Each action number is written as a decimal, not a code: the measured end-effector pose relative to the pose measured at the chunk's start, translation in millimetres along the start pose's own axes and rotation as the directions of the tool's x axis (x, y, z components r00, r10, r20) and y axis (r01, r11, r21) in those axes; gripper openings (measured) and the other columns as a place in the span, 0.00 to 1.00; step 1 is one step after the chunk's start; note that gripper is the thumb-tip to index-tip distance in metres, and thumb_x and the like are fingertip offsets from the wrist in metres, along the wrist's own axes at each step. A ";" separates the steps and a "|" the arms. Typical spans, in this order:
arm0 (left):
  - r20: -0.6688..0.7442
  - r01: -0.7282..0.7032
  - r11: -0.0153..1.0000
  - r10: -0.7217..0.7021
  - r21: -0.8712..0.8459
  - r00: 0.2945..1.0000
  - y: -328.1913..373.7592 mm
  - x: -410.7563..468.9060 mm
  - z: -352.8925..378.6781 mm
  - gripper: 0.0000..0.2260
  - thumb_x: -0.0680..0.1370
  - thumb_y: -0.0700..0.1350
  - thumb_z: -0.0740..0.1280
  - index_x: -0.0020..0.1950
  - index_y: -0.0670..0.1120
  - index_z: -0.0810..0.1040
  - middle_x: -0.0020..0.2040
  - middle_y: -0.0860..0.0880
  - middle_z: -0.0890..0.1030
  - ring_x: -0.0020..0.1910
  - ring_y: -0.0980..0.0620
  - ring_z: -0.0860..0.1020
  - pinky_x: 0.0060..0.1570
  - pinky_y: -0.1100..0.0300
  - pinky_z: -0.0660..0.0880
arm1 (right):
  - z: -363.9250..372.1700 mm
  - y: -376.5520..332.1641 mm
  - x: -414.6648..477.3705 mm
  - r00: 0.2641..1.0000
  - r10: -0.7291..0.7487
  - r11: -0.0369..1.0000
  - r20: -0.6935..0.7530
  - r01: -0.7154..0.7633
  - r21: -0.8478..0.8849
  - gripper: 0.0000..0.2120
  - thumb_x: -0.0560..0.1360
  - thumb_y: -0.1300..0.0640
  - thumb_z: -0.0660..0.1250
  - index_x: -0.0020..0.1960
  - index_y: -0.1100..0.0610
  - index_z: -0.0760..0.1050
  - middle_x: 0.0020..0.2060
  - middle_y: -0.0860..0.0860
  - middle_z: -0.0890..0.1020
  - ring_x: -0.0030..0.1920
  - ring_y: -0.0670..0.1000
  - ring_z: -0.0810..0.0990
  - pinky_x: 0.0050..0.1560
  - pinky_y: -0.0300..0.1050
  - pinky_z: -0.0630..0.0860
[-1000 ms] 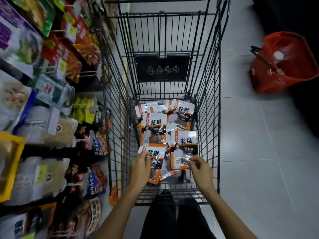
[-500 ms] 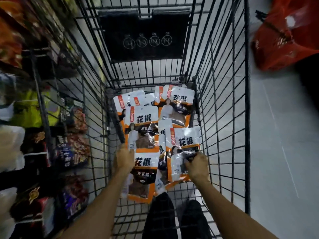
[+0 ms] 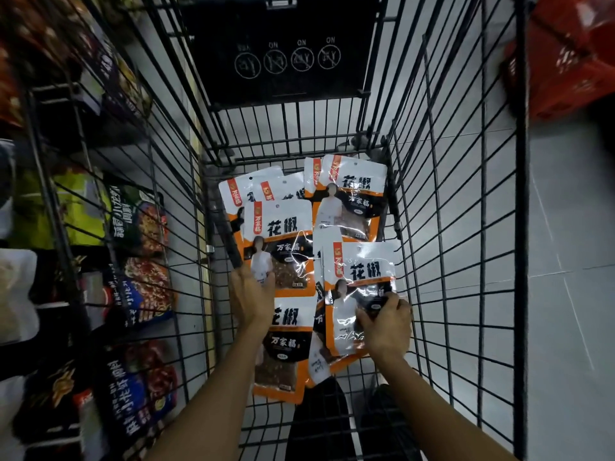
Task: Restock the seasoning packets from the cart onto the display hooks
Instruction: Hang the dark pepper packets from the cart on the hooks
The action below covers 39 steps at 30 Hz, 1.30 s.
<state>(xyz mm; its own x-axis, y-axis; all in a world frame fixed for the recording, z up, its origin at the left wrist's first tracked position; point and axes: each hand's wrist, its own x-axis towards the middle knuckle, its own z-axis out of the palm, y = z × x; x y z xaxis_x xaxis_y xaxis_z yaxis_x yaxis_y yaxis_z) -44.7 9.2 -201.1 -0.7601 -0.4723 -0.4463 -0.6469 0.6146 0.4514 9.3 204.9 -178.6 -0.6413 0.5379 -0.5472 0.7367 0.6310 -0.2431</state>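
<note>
- Progress, as I judge it: early. None of these packets [image 3: 279,247] is seen hung; about seven lie overlapping on the floor of the cart [image 3: 520,227], from centre towards 12 o'clock.
- Step in hand: picking up stock. Lifting it out and threading it on the hooks all remains to be done.
- Left hand [image 3: 251,297], at 7 o'clock of the pile: fingers together, bent down where two packets meet. I cannot tell whether it grips either.
- Right hand [image 3: 387,327], at 5 o'clock: fingers [image 3: 394,302] curled over the lower part of the right packet [image 3: 362,267], thumb on its face, pinching it.
- Display [image 3: 139,221] at 9 o'clock, just beside the cart: hung packets of other goods; the hooks themselves cannot be made out.
- Writing: each packet reads 花椒 in large black characters, with 万家福 on an orange tab and again on the dark band.
- Sign [image 3: 283,44] at 12 o'clock: four crossed-out icons, captions apparently "NO" reversed.
- Display labels are Chinese, too blurred to read.
- Red basket [image 3: 565,61] at 1 o'clock, on the floor.
</note>
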 end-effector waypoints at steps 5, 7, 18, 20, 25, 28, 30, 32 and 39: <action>-0.033 0.150 0.983 -0.155 -0.110 0.987 26.3 27.4 10.2 0.35 0.72 0.49 0.73 0.71 0.36 0.62 0.69 0.35 0.65 0.69 0.38 0.63 0.63 0.42 0.68 | 5.0 -0.5 4.1 0.999 0.018 1.000 -0.033 -0.019 -0.014 0.33 0.69 0.47 0.74 0.67 0.60 0.65 0.65 0.59 0.69 0.66 0.58 0.67 0.64 0.54 0.69; -0.039 0.193 0.973 -0.199 -0.124 0.979 29.3 30.3 12.5 0.36 0.69 0.47 0.76 0.69 0.36 0.62 0.69 0.35 0.65 0.69 0.37 0.64 0.63 0.41 0.68 | 5.1 -1.2 4.6 0.999 0.014 1.000 -0.037 -0.014 -0.001 0.33 0.68 0.47 0.75 0.66 0.60 0.65 0.64 0.59 0.69 0.66 0.58 0.66 0.65 0.54 0.68; 0.179 0.429 0.830 -0.390 -0.357 0.903 9.9 5.9 -23.1 0.23 0.64 0.38 0.79 0.55 0.39 0.76 0.53 0.42 0.80 0.43 0.47 0.77 0.31 0.63 0.72 | -11.2 -2.4 0.6 0.996 0.091 0.963 -0.026 -0.081 0.255 0.29 0.63 0.59 0.79 0.59 0.64 0.72 0.55 0.59 0.75 0.59 0.58 0.74 0.60 0.54 0.73; 0.267 0.441 0.777 -0.354 -0.449 0.896 1.9 3.8 -30.8 0.23 0.64 0.36 0.79 0.56 0.39 0.77 0.53 0.42 0.81 0.46 0.47 0.79 0.37 0.58 0.77 | -15.3 0.0 0.9 0.991 0.126 0.937 0.045 -0.134 0.322 0.25 0.63 0.59 0.80 0.55 0.63 0.75 0.51 0.58 0.80 0.52 0.57 0.79 0.52 0.51 0.78; 0.428 0.518 0.737 -0.338 -0.434 0.838 -5.9 -5.4 -45.2 0.11 0.67 0.36 0.77 0.44 0.39 0.77 0.55 0.36 0.80 0.50 0.41 0.79 0.55 0.46 0.76 | -25.9 5.9 -1.3 0.960 0.136 0.810 0.246 -0.250 0.530 0.22 0.65 0.63 0.78 0.56 0.64 0.76 0.50 0.58 0.83 0.49 0.56 0.82 0.53 0.53 0.80; 0.491 0.540 0.735 -0.322 -0.409 0.810 -2.8 -14.3 -51.8 0.15 0.72 0.37 0.73 0.56 0.33 0.76 0.60 0.34 0.77 0.57 0.39 0.77 0.57 0.49 0.73 | -33.2 1.8 -7.3 0.949 0.092 0.735 0.301 -0.269 0.622 0.20 0.68 0.67 0.74 0.59 0.64 0.75 0.52 0.60 0.82 0.52 0.58 0.82 0.55 0.57 0.79; 0.467 0.487 0.757 -0.272 -0.436 0.841 0.7 -21.0 -61.8 0.18 0.71 0.37 0.74 0.58 0.34 0.75 0.56 0.36 0.79 0.51 0.40 0.79 0.51 0.52 0.75 | -41.0 -3.5 -12.7 0.959 0.048 0.744 0.280 -0.221 0.630 0.18 0.69 0.67 0.73 0.58 0.62 0.75 0.52 0.58 0.82 0.52 0.57 0.81 0.56 0.57 0.78; 0.426 0.421 0.769 -0.214 -0.481 0.879 2.8 -29.0 -75.0 0.16 0.69 0.38 0.76 0.54 0.37 0.76 0.51 0.37 0.81 0.49 0.40 0.80 0.51 0.48 0.78 | -52.2 -10.2 -18.4 0.970 -0.005 0.753 0.245 -0.158 0.639 0.14 0.69 0.67 0.73 0.54 0.60 0.76 0.50 0.58 0.83 0.50 0.56 0.82 0.54 0.55 0.79; 0.320 0.270 0.727 -0.073 -0.631 0.945 26.9 -79.7 -139.2 0.06 0.73 0.44 0.73 0.44 0.44 0.78 0.40 0.44 0.83 0.37 0.49 0.82 0.36 0.60 0.79 | -119.5 -41.7 -44.9 0.947 -0.247 0.733 0.207 0.043 0.679 0.08 0.70 0.58 0.75 0.47 0.54 0.78 0.48 0.56 0.84 0.50 0.55 0.82 0.54 0.55 0.79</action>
<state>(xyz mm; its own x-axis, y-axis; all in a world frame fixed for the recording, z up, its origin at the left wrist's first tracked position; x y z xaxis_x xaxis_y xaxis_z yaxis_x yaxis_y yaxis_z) -10.0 -24.6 -45.8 -0.6512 -0.2893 -0.7016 -0.7142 -0.0789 0.6955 -18.3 221.3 -48.1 -0.7447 0.2372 -0.6239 0.6581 0.1053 -0.7455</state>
